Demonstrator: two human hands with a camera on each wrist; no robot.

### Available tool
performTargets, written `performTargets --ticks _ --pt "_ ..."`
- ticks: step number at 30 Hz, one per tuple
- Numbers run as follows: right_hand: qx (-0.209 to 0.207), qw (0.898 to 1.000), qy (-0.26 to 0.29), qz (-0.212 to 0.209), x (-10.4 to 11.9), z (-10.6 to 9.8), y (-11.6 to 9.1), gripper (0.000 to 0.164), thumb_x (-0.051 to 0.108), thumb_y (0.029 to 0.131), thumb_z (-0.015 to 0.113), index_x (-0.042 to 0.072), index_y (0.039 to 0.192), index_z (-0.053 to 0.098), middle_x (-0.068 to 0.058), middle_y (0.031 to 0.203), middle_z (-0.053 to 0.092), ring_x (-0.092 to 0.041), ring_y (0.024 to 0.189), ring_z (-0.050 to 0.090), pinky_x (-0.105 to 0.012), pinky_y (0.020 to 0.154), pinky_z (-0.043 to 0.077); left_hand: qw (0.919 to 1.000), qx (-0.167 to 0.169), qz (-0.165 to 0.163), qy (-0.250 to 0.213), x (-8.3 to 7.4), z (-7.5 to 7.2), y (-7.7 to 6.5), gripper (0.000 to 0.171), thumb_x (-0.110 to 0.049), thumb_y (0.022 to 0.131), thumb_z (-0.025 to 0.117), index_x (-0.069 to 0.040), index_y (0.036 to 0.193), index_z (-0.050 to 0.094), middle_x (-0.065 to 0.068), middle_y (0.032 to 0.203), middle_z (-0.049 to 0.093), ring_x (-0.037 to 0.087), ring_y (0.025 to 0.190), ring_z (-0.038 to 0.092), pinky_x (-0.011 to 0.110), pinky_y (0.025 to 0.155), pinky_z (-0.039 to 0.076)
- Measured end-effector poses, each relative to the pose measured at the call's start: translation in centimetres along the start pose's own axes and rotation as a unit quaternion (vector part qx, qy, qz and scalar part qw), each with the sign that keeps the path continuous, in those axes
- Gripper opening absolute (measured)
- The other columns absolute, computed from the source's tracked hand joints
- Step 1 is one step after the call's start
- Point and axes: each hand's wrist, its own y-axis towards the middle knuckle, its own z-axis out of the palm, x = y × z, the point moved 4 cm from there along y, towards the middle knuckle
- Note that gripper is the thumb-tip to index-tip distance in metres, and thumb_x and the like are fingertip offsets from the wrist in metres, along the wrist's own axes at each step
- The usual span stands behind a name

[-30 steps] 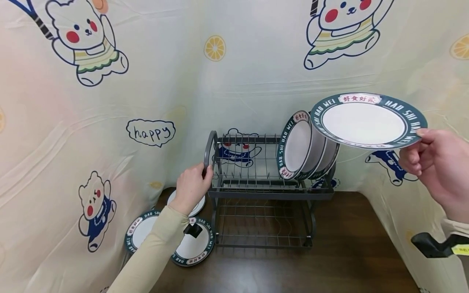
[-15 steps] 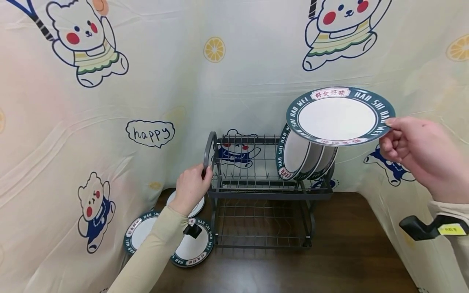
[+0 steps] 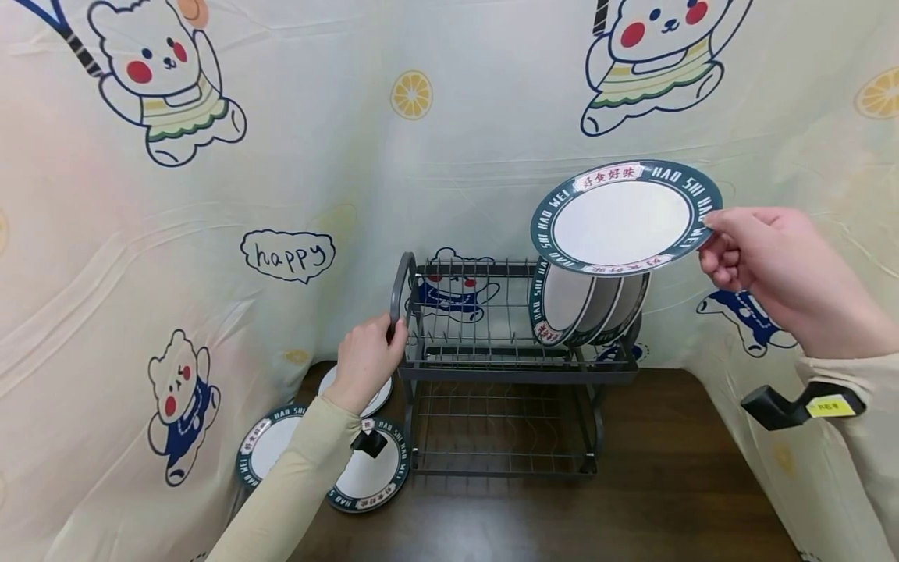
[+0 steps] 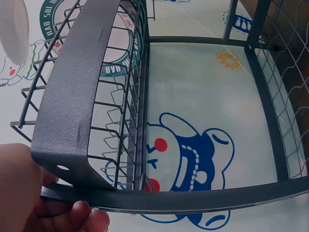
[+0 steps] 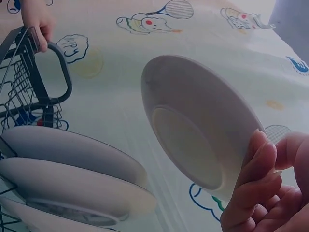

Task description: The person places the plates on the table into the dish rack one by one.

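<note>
1. A pale, creased sheet (image 3: 477, 94) printed with cartoon bears, orange slices and the word "happy" fills the back and sides of my head-camera feed.

2. A dark brown, wood-look tabletop (image 3: 674, 453) spreads below, light glinting off its near part.

3. A dark grey, two-tier metal wire dish rack (image 3: 516, 376) stands on the tabletop, its upper tier bearing plates at the right end.

4. A round white plate with a teal, lettered rim (image 3: 621, 224) is held aloft above that right end, tilted, its face toward my head camera. My right-wrist feed shows its pale underside and foot ring, apart from the racked plates.

5. Matching white, teal-rimmed plates (image 3: 565, 300), at least three, stand on edge side by side in the upper tier.

6. More teal-rimmed plates (image 3: 375, 476) lie on the left of the tabletop in three spots beside the rack, partly hidden from me by a cream sleeve (image 3: 309, 468).

7. The right hand (image 3: 765, 265) pinches the raised plate's rim, thumb on top, the other fingers folded below.

8. The left hand (image 3: 368, 355) grips the rack's left-end frame, its fingers curled around the metal.

9. A black wrist mount with a yellow label (image 3: 808, 406) sits on the right sleeve.
</note>
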Motion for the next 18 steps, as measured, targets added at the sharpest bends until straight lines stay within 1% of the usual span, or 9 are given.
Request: performTargets --ticks 2,7,14,18 --pt "-0.010 0.999 -0.032 -0.010 0.4 0.2 0.3 0.039 0.032 0.110 0.050 0.022 0.081 0.074 0.002 0.067 0.064 -0.013 0.057 0.054 -0.021 0.054 0.049 1.0000 -0.002 0.001 0.001 0.0 0.0 0.0 0.033 -0.022 0.106 0.057 -0.006 0.078 0.062 0.002 0.060 0.052 0.017 0.048 0.046 0.031 0.045 0.040" --pt "-0.028 0.997 -0.062 -0.029 1.1 0.6 1.0 0.040 0.029 0.109 0.050 0.022 0.076 0.073 0.005 0.064 0.065 -0.011 0.054 0.054 -0.022 0.052 0.048 1.0000 -0.005 0.001 -0.002 0.0 -0.1 0.1 0.034 -0.022 0.106 0.056 -0.007 0.076 0.061 0.002 0.060 0.051 0.016 0.047 0.046 0.030 0.045 0.040" --pt "-0.018 0.995 -0.096 -0.028 1.6 1.0 1.6 0.036 0.030 0.109 0.051 0.022 0.082 0.074 0.004 0.069 0.066 -0.014 0.057 0.056 -0.023 0.055 0.050 0.9998 0.001 0.000 -0.018 0.0 -0.1 0.1 0.033 -0.022 0.106 0.058 -0.006 0.077 0.064 0.002 0.061 0.053 0.016 0.049 0.047 0.031 0.046 0.041" --pt "-0.016 0.994 -0.104 -0.030 2.0 1.4 2.2 0.032 0.029 0.108 0.053 0.022 0.085 0.074 0.004 0.069 0.066 -0.013 0.057 0.056 -0.022 0.053 0.047 0.9997 0.005 -0.001 -0.024 0.1 -0.1 0.1 0.032 -0.021 0.105 0.058 -0.006 0.078 0.065 0.002 0.061 0.054 0.016 0.049 0.047 0.031 0.047 0.041"
